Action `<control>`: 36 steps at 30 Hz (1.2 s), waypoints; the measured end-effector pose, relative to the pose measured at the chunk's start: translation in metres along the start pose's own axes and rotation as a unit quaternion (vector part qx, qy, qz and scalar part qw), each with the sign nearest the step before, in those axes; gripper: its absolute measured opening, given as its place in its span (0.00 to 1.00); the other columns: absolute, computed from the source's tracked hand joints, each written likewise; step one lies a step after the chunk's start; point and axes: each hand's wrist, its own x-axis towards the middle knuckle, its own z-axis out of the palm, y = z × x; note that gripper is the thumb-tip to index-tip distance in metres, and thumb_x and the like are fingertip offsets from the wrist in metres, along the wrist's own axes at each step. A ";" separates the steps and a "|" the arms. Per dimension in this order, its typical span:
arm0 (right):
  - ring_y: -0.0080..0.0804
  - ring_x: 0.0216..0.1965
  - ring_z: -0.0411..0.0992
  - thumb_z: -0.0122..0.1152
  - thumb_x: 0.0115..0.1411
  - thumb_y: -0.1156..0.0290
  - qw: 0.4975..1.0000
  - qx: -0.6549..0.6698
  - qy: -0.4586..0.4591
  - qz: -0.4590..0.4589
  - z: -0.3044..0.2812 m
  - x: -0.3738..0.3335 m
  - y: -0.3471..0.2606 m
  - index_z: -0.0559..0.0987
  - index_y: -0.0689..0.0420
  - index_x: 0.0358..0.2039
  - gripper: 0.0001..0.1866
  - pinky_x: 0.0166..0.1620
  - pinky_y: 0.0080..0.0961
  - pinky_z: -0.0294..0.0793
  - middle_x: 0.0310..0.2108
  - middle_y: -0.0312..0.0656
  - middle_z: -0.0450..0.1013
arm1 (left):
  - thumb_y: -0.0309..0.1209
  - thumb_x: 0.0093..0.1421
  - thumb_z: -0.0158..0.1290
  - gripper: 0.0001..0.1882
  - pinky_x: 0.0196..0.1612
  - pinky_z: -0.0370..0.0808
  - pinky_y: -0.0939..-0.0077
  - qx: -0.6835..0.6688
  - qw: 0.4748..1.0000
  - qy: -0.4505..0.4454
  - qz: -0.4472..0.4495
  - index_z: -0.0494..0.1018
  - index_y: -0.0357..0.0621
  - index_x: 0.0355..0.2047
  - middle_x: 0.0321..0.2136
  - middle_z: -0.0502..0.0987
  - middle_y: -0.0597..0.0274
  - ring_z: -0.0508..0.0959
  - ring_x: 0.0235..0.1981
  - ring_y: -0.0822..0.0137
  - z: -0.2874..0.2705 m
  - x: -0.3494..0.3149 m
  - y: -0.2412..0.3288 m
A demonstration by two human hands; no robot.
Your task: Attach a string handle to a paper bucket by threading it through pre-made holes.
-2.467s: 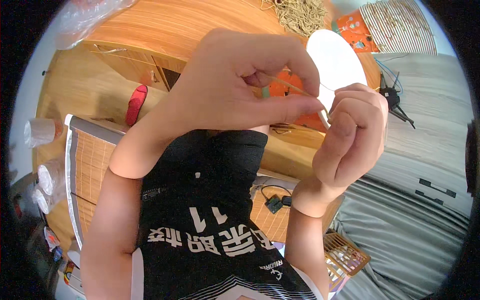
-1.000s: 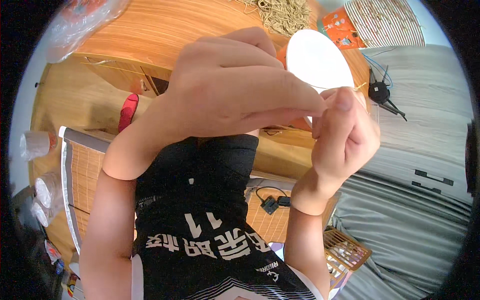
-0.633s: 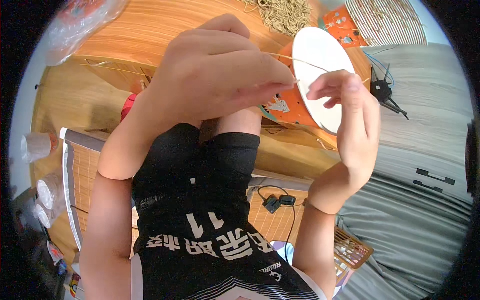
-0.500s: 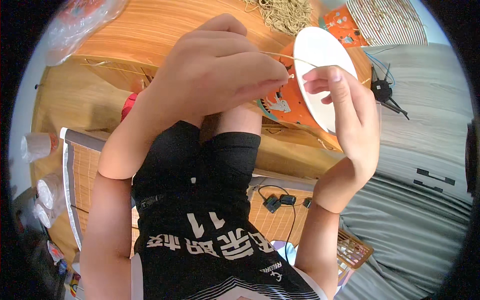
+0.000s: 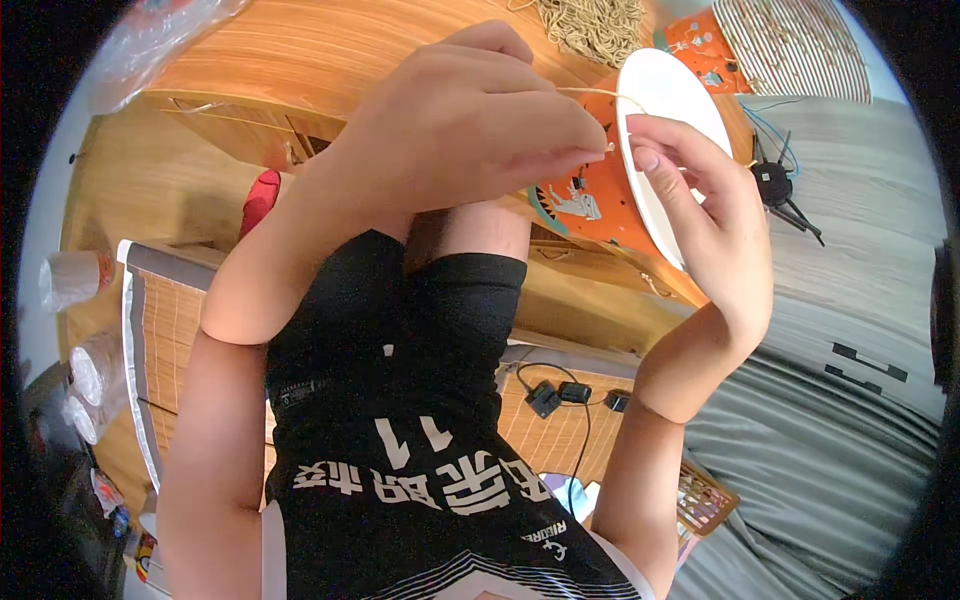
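My left hand (image 5: 490, 130) is closed in a pinch on a thin beige cord (image 5: 590, 91), and a short pale cord end shows at its fingertips. The cord runs across to the fingers of my right hand (image 5: 712, 195), which are curled with the thumb close to them beside the bucket's mouth. Their hold on the cord is partly hidden. An orange paper bucket (image 5: 620, 205) with printed cartoon figures and a white inside lies tilted between my hands, its mouth toward the right. My left hand covers part of its side.
A heap of beige cord (image 5: 592, 28) lies on the wooden table (image 5: 300, 60) beyond the bucket. Another orange bucket (image 5: 705, 50) and a striped round piece (image 5: 795, 45) stand at the far right. Near the cabinet is a black device with antennas (image 5: 772, 185). Clear plastic wrap (image 5: 165, 50) lies far left.
Both hands and the bucket sit slightly farther right in the view. My right thumb has come down closer to its fingers. The cord still spans between my hands.
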 end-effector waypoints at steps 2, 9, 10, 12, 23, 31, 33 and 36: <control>0.26 0.41 0.79 0.57 0.67 0.71 1.000 0.010 -0.016 0.003 0.003 0.002 0.001 0.81 0.59 0.48 0.12 0.41 0.24 0.76 0.38 0.42 0.81 | 0.33 0.51 0.65 0.07 0.36 0.72 0.72 -0.002 1.000 -0.002 0.002 0.79 0.54 0.31 0.24 0.80 0.72 0.77 0.26 0.68 -0.001 -0.003 0.000; 0.22 0.43 0.76 0.59 0.67 0.73 0.998 0.023 -0.054 0.000 -0.004 0.001 -0.005 0.79 0.62 0.51 0.13 0.47 0.21 0.73 0.41 0.37 0.80 | 0.33 0.51 0.64 0.09 0.36 0.72 0.72 0.008 1.000 -0.009 0.024 0.79 0.52 0.33 0.23 0.79 0.71 0.77 0.26 0.69 0.003 0.000 -0.002; 0.22 0.42 0.76 0.59 0.66 0.74 0.998 0.009 -0.057 -0.004 -0.004 0.003 -0.006 0.80 0.62 0.49 0.12 0.46 0.21 0.73 0.41 0.36 0.80 | 0.32 0.52 0.64 0.08 0.38 0.73 0.71 0.020 0.999 -0.034 0.015 0.79 0.51 0.33 0.25 0.80 0.69 0.78 0.27 0.68 0.002 0.000 -0.001; 0.22 0.41 0.76 0.60 0.66 0.74 0.999 -0.005 -0.054 -0.005 -0.005 0.005 -0.004 0.80 0.62 0.48 0.12 0.45 0.21 0.73 0.40 0.35 0.80 | 0.32 0.53 0.64 0.08 0.39 0.73 0.71 0.028 0.998 -0.062 0.012 0.79 0.49 0.33 0.27 0.80 0.67 0.79 0.28 0.67 -0.004 0.006 0.005; 0.25 0.34 0.78 0.61 0.64 0.73 0.996 -0.041 0.047 -0.057 0.008 -0.003 -0.011 0.82 0.60 0.40 0.07 0.38 0.22 0.75 0.34 0.39 0.82 | 0.31 0.62 0.61 0.20 0.46 0.76 0.74 -0.271 0.864 0.080 -0.417 0.71 0.39 0.52 0.40 0.81 0.57 0.81 0.40 0.68 0.004 0.004 0.009; 0.43 0.33 0.78 0.59 0.63 0.70 0.975 -0.135 0.174 -0.027 0.022 -0.021 -0.024 0.81 0.58 0.37 0.07 0.37 0.35 0.76 0.31 0.46 0.79 | 0.27 0.62 0.60 0.20 0.46 0.76 0.78 -0.424 0.776 -0.062 -0.463 0.70 0.38 0.54 0.38 0.81 0.58 0.80 0.41 0.72 0.012 0.020 0.003; 0.50 0.33 0.77 0.59 0.61 0.70 0.961 -0.150 0.233 -0.010 0.031 -0.031 -0.032 0.81 0.56 0.34 0.06 0.37 0.42 0.75 0.29 0.47 0.77 | 0.25 0.62 0.60 0.18 0.47 0.75 0.79 -0.440 0.768 -0.064 -0.461 0.72 0.39 0.51 0.37 0.81 0.61 0.79 0.40 0.73 0.006 0.025 0.006; 0.45 0.29 0.75 0.60 0.61 0.70 0.923 -0.213 0.318 -0.029 0.045 -0.041 -0.034 0.80 0.52 0.32 0.02 0.32 0.39 0.71 0.26 0.43 0.75 | 0.24 0.62 0.60 0.17 0.47 0.75 0.80 -0.388 0.803 -0.057 -0.449 0.72 0.40 0.51 0.36 0.80 0.63 0.79 0.39 0.74 0.004 0.030 0.010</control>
